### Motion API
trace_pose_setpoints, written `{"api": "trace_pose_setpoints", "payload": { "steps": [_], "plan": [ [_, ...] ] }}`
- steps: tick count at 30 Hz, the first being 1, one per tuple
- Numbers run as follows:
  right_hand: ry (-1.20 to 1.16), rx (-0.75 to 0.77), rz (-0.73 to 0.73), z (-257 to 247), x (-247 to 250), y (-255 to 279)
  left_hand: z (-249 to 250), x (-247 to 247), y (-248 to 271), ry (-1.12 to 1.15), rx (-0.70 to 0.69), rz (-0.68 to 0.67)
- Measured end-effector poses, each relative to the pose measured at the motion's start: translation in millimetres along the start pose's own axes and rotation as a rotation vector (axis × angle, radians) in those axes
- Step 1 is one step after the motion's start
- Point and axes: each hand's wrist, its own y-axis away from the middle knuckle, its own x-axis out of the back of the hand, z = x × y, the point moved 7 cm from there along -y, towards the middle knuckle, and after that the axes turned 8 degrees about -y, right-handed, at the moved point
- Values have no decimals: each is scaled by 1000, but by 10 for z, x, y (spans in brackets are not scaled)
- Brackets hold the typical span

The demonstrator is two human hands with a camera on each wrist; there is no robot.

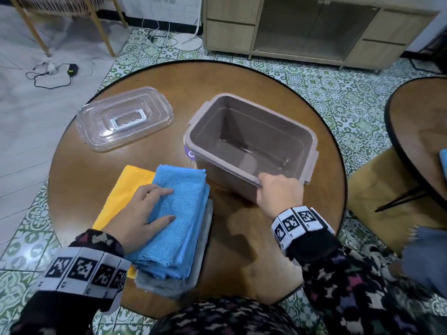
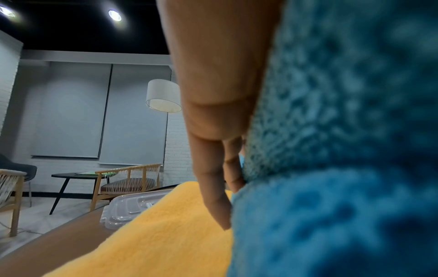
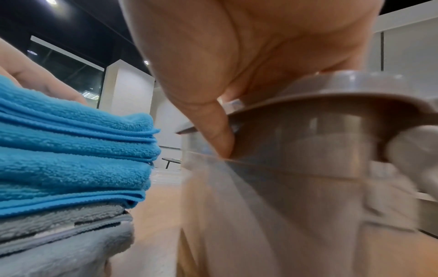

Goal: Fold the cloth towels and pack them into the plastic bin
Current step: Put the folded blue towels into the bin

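A stack of folded towels lies at the table's near left: a blue towel on top, a grey towel under it, a yellow towel sticking out at the left. My left hand rests flat on the blue towel with fingers straight, over the yellow towel. The empty grey plastic bin stands to the right of the stack. My right hand grips the near rim of the bin, thumb outside the wall. Beside it, the stacked blue towel and grey towel show edge-on.
The clear plastic lid lies flat at the table's far left. The round wooden table has bare wood between stack and bin. A second table and yellow stool stand right; a cabinet behind.
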Motion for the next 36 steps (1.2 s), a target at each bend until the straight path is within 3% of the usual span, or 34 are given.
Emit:
{"api": "trace_pose_setpoints", "payload": {
  "steps": [4, 9, 12, 15, 22, 27, 33, 36],
  "plan": [
    [-83, -65, -96, -10, -33, 110, 2, -24, 15, 11, -4, 11],
    [-312, 109, -352, -377, -297, 388, -13, -11, 18, 22, -18, 2],
    [-398, 134, -278, -538, -306, 494, -19, -3, 17, 18, -24, -6],
    [-409, 53, -210, -593, -250, 461, -36, -5, 13, 0, -24, -17],
    [-325, -95, -208, -552, -215, 361, -28, 19, 21, -59, -11, -42],
    [-224, -39, -216, -197, -168, 373, -27, 53, -2, -8, 2, -5],
    [-162, -48, -283, 404, -77, 221, -95, 61, 52, 71, 146, 34],
    [-119, 21, -212, 491, -73, 129, -83, 146, 85, 109, 204, 116]
  ]
}}
